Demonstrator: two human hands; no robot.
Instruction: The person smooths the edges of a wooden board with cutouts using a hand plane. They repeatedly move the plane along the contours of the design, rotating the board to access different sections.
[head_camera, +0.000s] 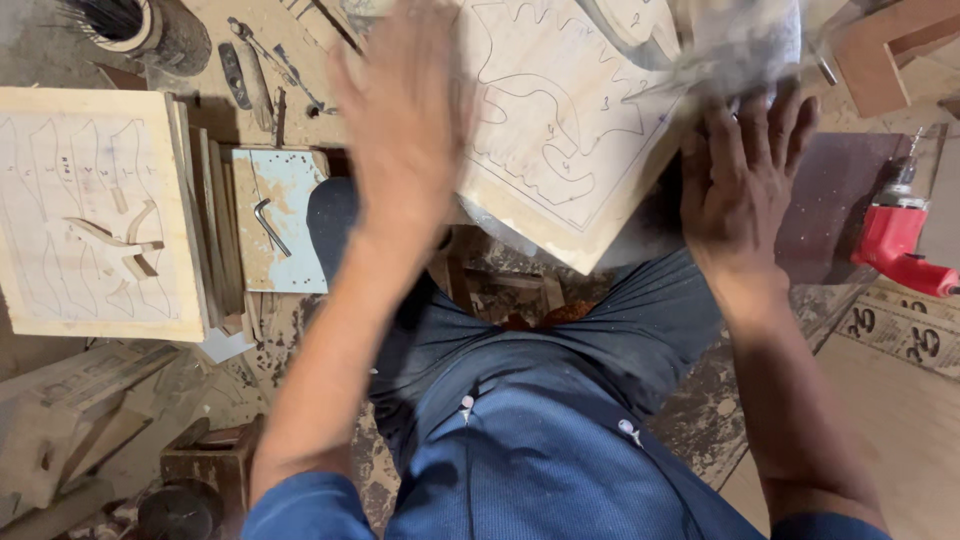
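Note:
A pale wooden board with curved shapes drawn on it in pencil lies tilted in front of me. My left hand is blurred by motion, flat and fingers spread, over the board's left edge. At the board's right corner my right hand rests with its fingers apart, just under a blurred grey tool. Neither hand is closed around anything.
A second board with cut-out shapes lies at left. Beside it is a small light-blue block with a hex key on it. A red power drill stands at right. Hand tools and a dark container lie at top left.

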